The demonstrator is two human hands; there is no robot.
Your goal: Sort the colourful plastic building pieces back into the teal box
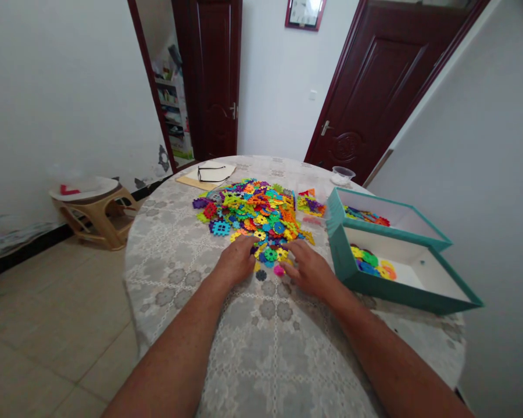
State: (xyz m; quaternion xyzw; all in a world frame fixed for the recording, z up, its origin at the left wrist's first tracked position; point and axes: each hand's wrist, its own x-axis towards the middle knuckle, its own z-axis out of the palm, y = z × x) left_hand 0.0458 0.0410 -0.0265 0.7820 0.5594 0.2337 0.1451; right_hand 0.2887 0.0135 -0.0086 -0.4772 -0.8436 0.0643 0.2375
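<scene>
A heap of colourful plastic interlocking pieces [261, 209], some gear-shaped and some square, covers the middle of the table. My left hand [240, 257] rests at the near left edge of the heap, its index finger stretched toward the pieces and its other fingers partly hidden. On the near right edge is my right hand [307, 264], fingers apart, fingertips touching or close to the pieces. Between the two hands lie a green gear piece [271, 254] and several others. A pink piece [279, 270] is by my right thumb, and a dark grey piece [261, 275] lies nearer to me.
A teal box [401, 290] holding some pieces stands on the right, with a second teal box part [418, 223] behind it. Clear container [311, 215] sits beside the heap. Glasses [211, 174] lie on paper at the back left. A small plastic bowl [343, 175] is behind.
</scene>
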